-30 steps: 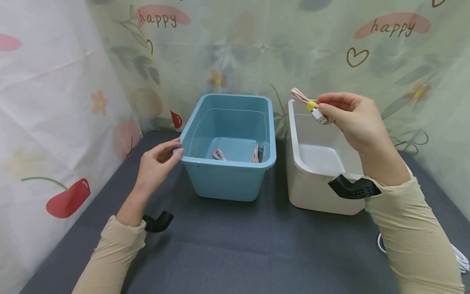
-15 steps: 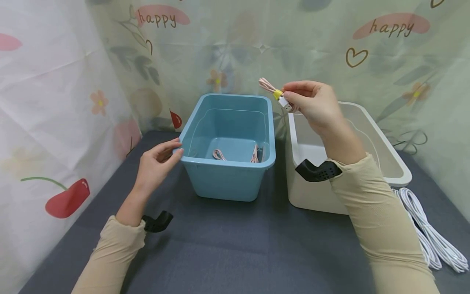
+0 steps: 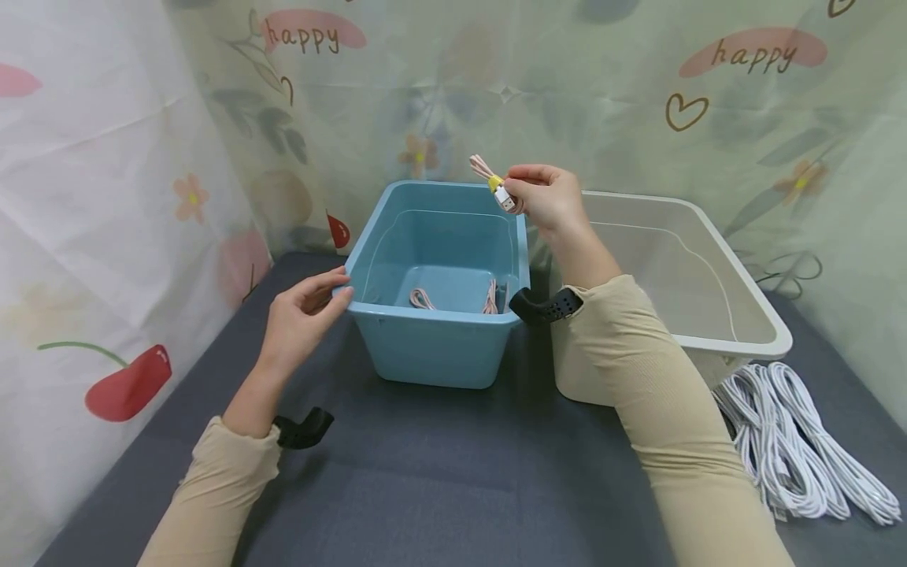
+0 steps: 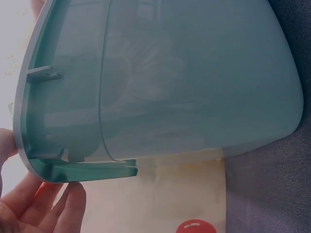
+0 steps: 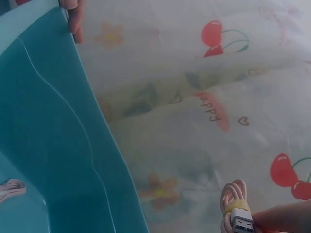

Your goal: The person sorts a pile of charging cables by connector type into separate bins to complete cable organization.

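Note:
A blue plastic bin (image 3: 439,346) stands in the middle of the table. My left hand (image 3: 301,315) grips its rim at the near left corner, thumb and fingers on either side of the edge, as the left wrist view also shows. Above the bin's far right rim, my right hand (image 3: 549,201) pinches a small bundled pink USB cable (image 5: 235,206) with a yellow tie and a white plug. Inside the bin lie a coiled pink cable (image 3: 421,298) at the left and another pink cable (image 3: 490,298) by the right wall, partly hidden by the front rim.
Right of the blue bin stands a white bin (image 3: 737,299), partly covered by my right forearm. Coiled white cables (image 3: 794,449) lie on the dark tablecloth (image 3: 439,465) at the right. A printed curtain (image 3: 453,94) hangs behind, with another along the left side.
My right hand has moved left with the pink USB cable, from above the white bin to above the blue bin's right rim. The white cables have come into view. My left hand has stayed put.

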`<state>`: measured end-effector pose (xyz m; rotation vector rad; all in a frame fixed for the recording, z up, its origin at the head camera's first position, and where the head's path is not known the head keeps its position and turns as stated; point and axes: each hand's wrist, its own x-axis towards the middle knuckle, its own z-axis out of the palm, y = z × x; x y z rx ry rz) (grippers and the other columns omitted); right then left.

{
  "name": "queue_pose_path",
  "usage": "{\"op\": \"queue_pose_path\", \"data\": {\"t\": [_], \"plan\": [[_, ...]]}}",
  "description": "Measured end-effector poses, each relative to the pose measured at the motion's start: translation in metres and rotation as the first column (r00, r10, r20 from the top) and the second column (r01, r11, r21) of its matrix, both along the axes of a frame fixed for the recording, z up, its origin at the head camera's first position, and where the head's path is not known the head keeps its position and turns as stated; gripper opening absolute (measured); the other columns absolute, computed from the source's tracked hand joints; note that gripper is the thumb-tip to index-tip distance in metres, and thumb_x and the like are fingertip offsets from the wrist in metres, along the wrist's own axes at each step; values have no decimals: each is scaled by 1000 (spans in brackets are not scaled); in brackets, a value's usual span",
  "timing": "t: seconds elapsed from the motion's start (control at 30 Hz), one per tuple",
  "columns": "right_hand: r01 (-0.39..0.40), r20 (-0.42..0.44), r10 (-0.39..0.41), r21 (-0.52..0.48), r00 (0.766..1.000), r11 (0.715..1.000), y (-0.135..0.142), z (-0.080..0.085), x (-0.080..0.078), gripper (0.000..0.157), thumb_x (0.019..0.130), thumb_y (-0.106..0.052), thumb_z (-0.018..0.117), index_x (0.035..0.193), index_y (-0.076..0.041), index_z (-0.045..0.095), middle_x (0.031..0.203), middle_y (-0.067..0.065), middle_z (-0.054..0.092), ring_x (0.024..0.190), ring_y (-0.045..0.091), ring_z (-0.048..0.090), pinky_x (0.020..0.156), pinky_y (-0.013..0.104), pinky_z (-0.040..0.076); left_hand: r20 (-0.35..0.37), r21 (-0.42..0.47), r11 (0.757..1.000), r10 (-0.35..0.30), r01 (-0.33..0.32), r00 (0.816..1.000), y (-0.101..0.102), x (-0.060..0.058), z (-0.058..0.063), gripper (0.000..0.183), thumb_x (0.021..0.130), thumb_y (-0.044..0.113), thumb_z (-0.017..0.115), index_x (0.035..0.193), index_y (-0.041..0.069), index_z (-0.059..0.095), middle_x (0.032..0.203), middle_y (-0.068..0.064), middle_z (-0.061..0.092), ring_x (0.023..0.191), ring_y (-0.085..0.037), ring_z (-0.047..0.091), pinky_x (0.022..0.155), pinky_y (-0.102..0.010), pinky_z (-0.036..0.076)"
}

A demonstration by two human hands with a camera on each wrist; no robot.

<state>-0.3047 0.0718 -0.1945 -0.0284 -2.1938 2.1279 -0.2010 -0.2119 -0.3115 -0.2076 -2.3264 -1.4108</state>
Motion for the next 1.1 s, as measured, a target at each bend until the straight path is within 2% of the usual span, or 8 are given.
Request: {"op": "queue_pose_path", "data": {"t": [0.23, 0.47, 0.67, 0.77, 0.83, 0.93, 1.03, 1.1], "plan": [[48, 62, -48, 0, 997, 999, -14, -16, -14, 27, 86, -5, 58, 113, -1, 60, 107, 7, 53, 85, 15, 51, 62, 15, 45, 0, 12, 1000, -3, 3, 1000, 1, 0, 0, 36, 87, 29, 61, 117, 9, 62, 129, -5, 55, 117, -20, 55, 96, -38, 45], [94, 91, -95, 9, 991, 996, -20, -25, -20, 24, 86, -2, 58, 109, -1, 62, 105, 9, 55, 76, 13, 53, 56, 15, 43, 0, 9, 1000, 1, -1, 1000, 1, 0, 1, 37, 87, 30, 61, 117, 9, 61, 129, -5, 55, 117, -19, 55, 95, -37, 46], [96, 107, -100, 38, 989, 995, -24, -28, -23, 26, 86, 0, 55, 111, 0, 62, 119, 14, 55, 87, 16, 55, 57, 18, 43, 3, 1, 1000, 13, -13, 1000, 1, -1, 1, 38, 86, 31, 61, 118, 9, 61, 129, -5, 55, 117, -20, 55, 95, -36, 46], [104, 117, -108, 43, 987, 994, -26, -29, -24, 27, 86, 1, 54, 111, 0, 62, 120, 15, 55, 86, 16, 55, 58, 18, 44, 4, 2, 1000, 7, -7, 1000, 0, -1, 0, 37, 86, 29, 61, 118, 9, 61, 130, -5, 55, 117, -20, 55, 95, -38, 46], [114, 133, -121, 57, 984, 992, -27, -30, -24, 28, 85, 1, 54, 112, -1, 62, 120, 14, 55, 83, 14, 53, 62, 19, 45, 4, 4, 1000, 3, -3, 1000, 0, -1, 0, 37, 86, 28, 61, 118, 9, 61, 130, -5, 55, 117, -21, 55, 95, -38, 46], [117, 162, -127, 70, 978, 991, -27, -30, -25, 29, 86, 0, 54, 114, -4, 61, 118, 11, 55, 83, 14, 51, 75, 22, 50, 3, 9, 1000, -2, 2, 1000, 1, 0, 1, 36, 86, 26, 61, 118, 9, 61, 131, -5, 54, 117, -21, 55, 95, -39, 46], [105, 188, -116, 64, 975, 992, -26, -29, -24, 30, 86, -2, 54, 115, -5, 60, 120, 9, 55, 95, 17, 54, 89, 26, 49, 2, 16, 1000, -6, 6, 1000, 1, 0, 1, 36, 86, 24, 62, 119, 9, 60, 131, -5, 54, 117, -22, 54, 94, -39, 46], [92, 196, -102, 58, 975, 994, -26, -29, -23, 31, 86, -3, 55, 116, -5, 59, 121, 9, 55, 104, 20, 54, 92, 28, 48, 4, 16, 1000, -8, 7, 1000, 1, 0, 1, 36, 86, 24, 62, 119, 9, 60, 131, -5, 54, 117, -22, 54, 95, -39, 46]]}}
